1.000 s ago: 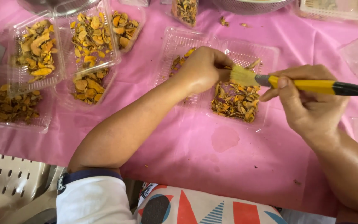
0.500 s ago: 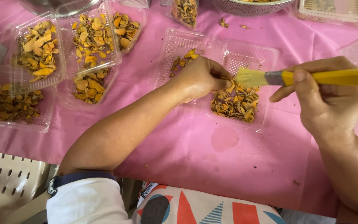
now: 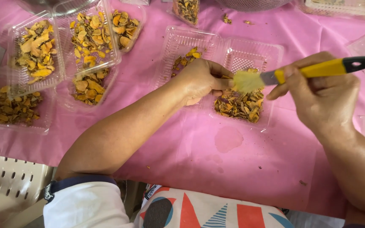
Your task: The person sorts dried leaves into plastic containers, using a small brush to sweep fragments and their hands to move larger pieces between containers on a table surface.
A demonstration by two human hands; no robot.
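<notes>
Gripping a yellow-handled brush (image 3: 300,71) in our right hand (image 3: 324,99), we set its bristles against our left hand (image 3: 201,80), whose fingers pinch a dried slice above the open clear tray (image 3: 271,55) of slices.

On the counter (image 3: 199,160) the open clamshell tray (image 3: 254,55) sat at twelve o'clock — dried slices (image 3: 239,105) in it — with filled trays (image 3: 39,55) at ten o'clock.

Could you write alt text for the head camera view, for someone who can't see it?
A right hand holds a yellow-handled brush against a dried orange slice pinched in the left hand, above an open clear tray of slices on a pink tablecloth; more filled trays sit left.
</notes>
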